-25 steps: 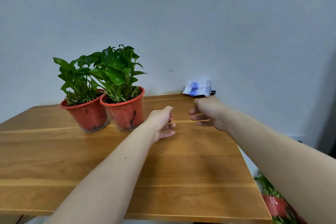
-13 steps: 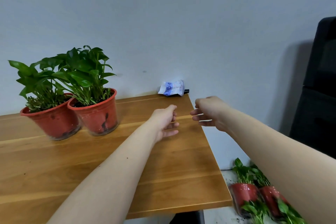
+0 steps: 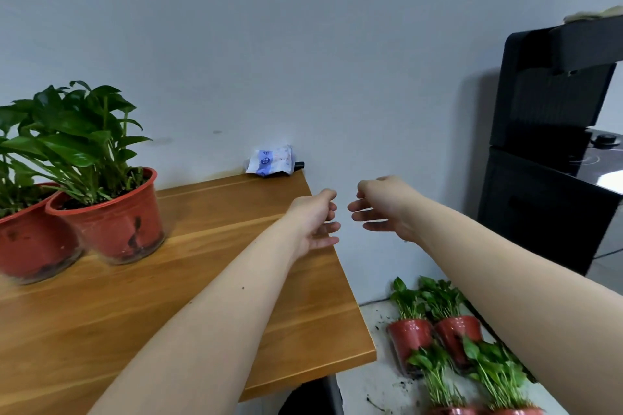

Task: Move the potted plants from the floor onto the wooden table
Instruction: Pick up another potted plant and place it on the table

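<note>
My left hand [image 3: 315,222] and right hand [image 3: 384,209] hung empty, fingers loosely spread, by the worktop's [image 3: 202,296] right edge, so I judged it best to reach down to the pots [image 3: 409,335] on the floor [image 3: 374,381] at lower right and grip one by its wall, not its stems.

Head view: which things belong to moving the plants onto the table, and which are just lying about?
Job: wooden table; two red plastic potted plants on it; more red potted plants on the floor; left hand; right hand.
Lying about: blue-and-white packet; black cabinet.
</note>
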Motion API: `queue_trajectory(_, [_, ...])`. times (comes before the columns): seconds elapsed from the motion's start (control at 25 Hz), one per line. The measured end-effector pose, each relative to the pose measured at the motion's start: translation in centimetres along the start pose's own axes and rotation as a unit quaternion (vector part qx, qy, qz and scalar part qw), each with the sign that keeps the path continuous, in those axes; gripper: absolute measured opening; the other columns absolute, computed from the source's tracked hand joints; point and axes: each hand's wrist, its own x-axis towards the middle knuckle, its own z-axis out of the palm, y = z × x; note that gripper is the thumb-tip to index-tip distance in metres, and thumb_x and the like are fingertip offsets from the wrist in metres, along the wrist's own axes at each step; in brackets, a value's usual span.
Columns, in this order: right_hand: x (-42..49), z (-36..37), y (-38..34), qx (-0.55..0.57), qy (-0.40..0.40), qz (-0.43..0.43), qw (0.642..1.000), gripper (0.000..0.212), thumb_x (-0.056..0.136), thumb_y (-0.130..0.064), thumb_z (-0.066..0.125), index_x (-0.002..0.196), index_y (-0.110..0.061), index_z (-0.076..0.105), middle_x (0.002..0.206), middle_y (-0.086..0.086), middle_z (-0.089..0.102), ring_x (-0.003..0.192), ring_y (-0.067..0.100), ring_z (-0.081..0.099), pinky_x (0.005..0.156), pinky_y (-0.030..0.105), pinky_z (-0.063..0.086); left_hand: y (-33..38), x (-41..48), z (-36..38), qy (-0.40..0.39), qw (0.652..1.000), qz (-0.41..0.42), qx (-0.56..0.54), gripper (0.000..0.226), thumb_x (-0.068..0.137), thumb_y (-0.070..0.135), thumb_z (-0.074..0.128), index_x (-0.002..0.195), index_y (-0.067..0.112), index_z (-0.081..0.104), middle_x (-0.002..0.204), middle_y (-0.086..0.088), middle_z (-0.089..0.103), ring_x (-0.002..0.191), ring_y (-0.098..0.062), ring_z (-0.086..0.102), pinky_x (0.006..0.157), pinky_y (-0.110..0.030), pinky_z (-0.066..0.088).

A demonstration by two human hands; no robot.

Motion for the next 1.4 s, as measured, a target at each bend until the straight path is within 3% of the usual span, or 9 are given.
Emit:
queue_trajectory(0.44, [0.2,-6.3,5.1,0.005,0.05,0.042,0.998,0.022,0.092,-0.016,0.041,0.109,-0.009,0.054,0.089,0.008,0.069,0.07,0.019,0.064,0.075,0.033,0.053,-3.8,0.9,9.0,-0.087,0.994,-0.028,0.052,0.025,0.094,0.036,0.053,0.085,0.014,0.058,0.081,0.0,0.053,0.07,-0.016,0.06,0.08,-0.039,0.059])
queue_trajectory(0.84, [0.6,-11.7,10.8,0.014,0.098,0.095,0.991,0.02,0.09,-0.014,0.044,0.102,-0.008,0.058,0.089,0.008,0.068,0.065,0.016,0.065,0.066,0.03,0.051,-7.9,1.3,16.6,-0.151,0.982,-0.053,0.098,0.018,0.094,0.031,0.054,0.088,0.018,0.064,0.075,0.002,0.05,0.067,-0.015,0.055,0.077,-0.035,0.057])
queue_trajectory(0.92, [0.6,-12.6,12.2,0.005,0.101,0.105,0.989,0.018,0.09,-0.013,0.045,0.101,-0.008,0.058,0.088,0.008,0.066,0.065,0.016,0.063,0.063,0.029,0.05,-9.6,1.9,18.5,-0.154,0.981,-0.061,0.097,0.025,0.093,0.035,0.054,0.099,0.015,0.067,0.071,0.002,0.052,0.065,-0.014,0.053,0.072,-0.034,0.057])
queue_trajectory(1.04, [0.6,-14.3,14.1,-0.028,0.094,0.113,0.989,0.012,0.091,-0.012,0.046,0.095,-0.008,0.056,0.086,0.011,0.062,0.065,0.019,0.06,0.06,0.027,0.048,-12.3,2.5,21.4,-0.159,0.979,-0.093,0.092,0.041,0.092,0.045,0.054,0.112,0.01,0.065,0.074,0.001,0.057,0.06,-0.014,0.055,0.055,-0.028,0.054])
queue_trajectory(1.2, [1.1,-16.0,16.7,-0.052,0.07,0.142,0.986,0.013,0.088,-0.017,0.048,0.09,-0.009,0.058,0.086,0.012,0.062,0.072,0.024,0.061,0.069,0.035,0.049,-15.3,2.8,23.8,-0.169,0.974,-0.132,0.079,0.034,0.099,0.043,0.046,0.104,0.014,0.063,0.071,0.002,0.056,0.061,-0.014,0.056,0.058,-0.031,0.055])
queue_trajectory(1.4, [2.2,-16.6,19.2,-0.04,0.052,0.161,0.985,0.009,0.09,-0.014,0.047,0.091,-0.01,0.056,0.077,0.007,0.058,0.061,0.018,0.056,0.055,0.026,0.049,-17.7,4.3,24.8,-0.161,0.97,-0.159,0.092,0.031,0.101,0.04,0.042,0.096,0.016,0.063,0.052,0.008,0.059,0.061,-0.013,0.055,0.061,-0.031,0.055])
